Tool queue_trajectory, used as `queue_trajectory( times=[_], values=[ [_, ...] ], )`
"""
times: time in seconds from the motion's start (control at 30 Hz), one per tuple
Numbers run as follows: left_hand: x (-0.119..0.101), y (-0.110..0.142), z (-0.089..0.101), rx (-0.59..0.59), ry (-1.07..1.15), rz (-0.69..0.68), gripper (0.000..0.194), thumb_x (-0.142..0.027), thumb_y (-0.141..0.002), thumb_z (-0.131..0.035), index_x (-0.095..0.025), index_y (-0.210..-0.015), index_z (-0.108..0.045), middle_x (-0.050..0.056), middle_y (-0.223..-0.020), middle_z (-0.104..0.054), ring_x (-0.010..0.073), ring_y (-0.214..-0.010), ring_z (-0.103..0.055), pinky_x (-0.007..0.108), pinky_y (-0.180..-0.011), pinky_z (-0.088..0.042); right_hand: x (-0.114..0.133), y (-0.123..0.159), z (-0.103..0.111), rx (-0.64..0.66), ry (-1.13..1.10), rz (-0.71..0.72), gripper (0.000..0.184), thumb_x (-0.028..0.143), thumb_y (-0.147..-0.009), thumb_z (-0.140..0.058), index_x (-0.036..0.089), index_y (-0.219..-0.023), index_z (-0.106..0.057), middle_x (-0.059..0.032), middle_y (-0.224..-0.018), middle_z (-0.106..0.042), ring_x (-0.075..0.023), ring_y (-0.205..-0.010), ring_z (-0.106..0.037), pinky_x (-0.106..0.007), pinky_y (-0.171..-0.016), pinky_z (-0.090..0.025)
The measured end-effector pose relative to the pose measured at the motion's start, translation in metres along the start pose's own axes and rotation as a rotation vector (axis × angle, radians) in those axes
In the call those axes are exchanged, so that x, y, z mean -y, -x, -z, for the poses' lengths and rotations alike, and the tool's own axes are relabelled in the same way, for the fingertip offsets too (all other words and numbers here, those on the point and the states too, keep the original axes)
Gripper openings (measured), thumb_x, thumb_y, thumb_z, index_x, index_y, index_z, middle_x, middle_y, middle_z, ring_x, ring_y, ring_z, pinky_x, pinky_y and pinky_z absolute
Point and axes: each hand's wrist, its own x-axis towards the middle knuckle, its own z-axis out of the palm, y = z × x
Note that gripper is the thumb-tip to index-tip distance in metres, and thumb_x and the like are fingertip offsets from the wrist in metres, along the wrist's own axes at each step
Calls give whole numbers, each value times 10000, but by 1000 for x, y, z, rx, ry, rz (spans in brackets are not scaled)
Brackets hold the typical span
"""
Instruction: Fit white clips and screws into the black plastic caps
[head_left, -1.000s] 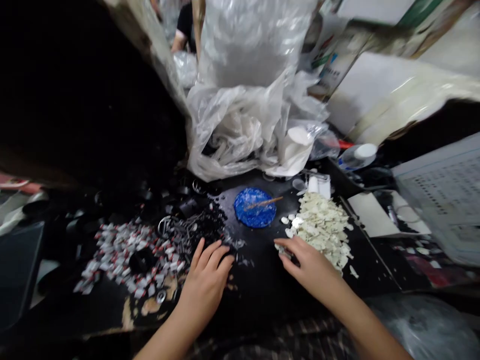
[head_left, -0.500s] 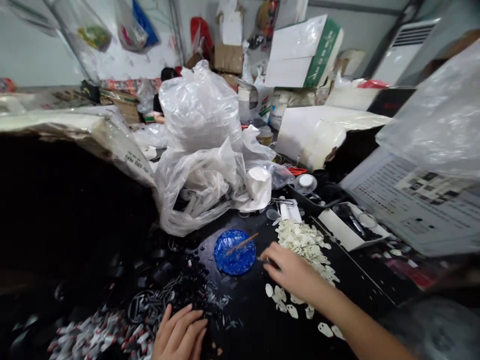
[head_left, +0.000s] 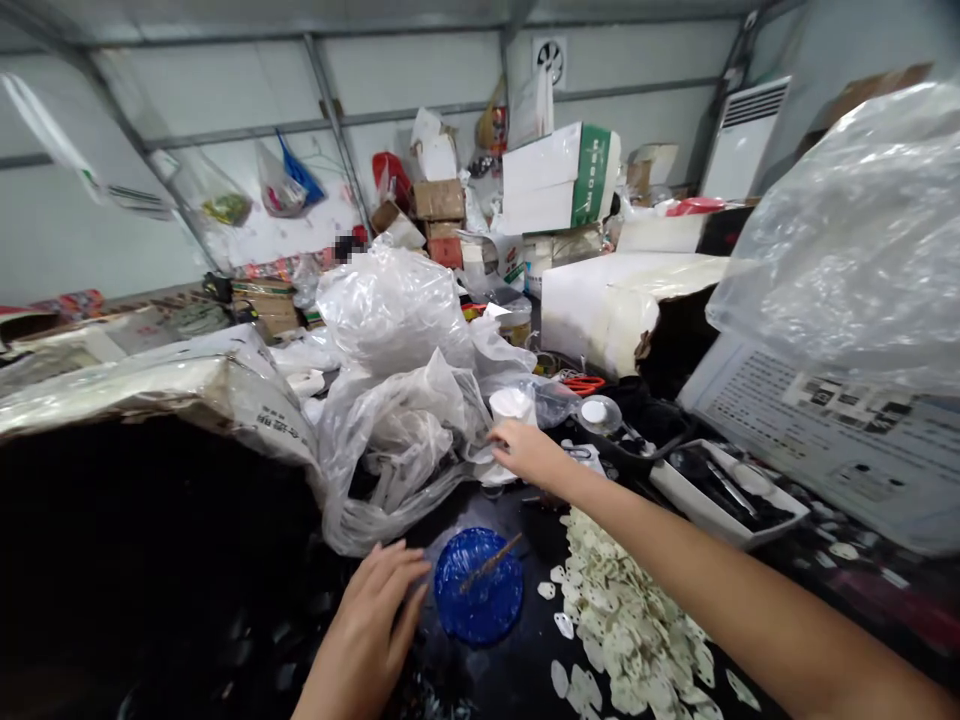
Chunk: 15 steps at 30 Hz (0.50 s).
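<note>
My right hand reaches far over the black table and touches a white roll that stands beside crumpled clear plastic bags. Its fingers curl round the roll's near side. My left hand hovers flat with fingers stretched out, just left of a round blue dish that has a thin wooden stick lying across it. A heap of small cream plastic pieces lies under my right forearm.
A white tray with dark tools sits right of my arm, a printed sheet and a big clear bag beyond it. A dark bin fills the left. Boxes pile at the back wall.
The camera has tilted up. My right hand has left the cream pieces and gone forward to the white roll. My left hand has moved from the black parts toward the blue dish.
</note>
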Motion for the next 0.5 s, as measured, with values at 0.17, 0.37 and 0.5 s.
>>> queue_trajectory(
  times=[0.17,0.37,0.5],
  values=[
    [21,-100,-24,108,-29,112,329,-240,-905,-462,-185,-1214,-562,110,-1301,-584,240,-1234,-500,449,-1055,-375,41,-103,10,-96,-206,-85,361,350,-900,-565,164,-1208,-528,-90,-1212,-562,-219,-1025,-588,-432,-854,-510],
    [76,-136,-61,184,-90,217,333,-312,-839,-614,-200,-1152,-597,101,-1340,-527,300,-1262,-443,590,-1048,-302,38,-150,14,-105,-450,-208,278,337,-911,-553,147,-1112,-575,-64,-1074,-617,-173,-891,-624,-363,-763,-541],
    [116,-131,-67,114,-56,365,321,-309,-872,-573,-177,-1165,-567,102,-1260,-554,254,-1113,-552,496,-923,-463,16,-159,34,-175,-593,-273,285,340,-918,-542,149,-1128,-564,-63,-1065,-617,-162,-862,-626,-346,-733,-548]
  ],
)
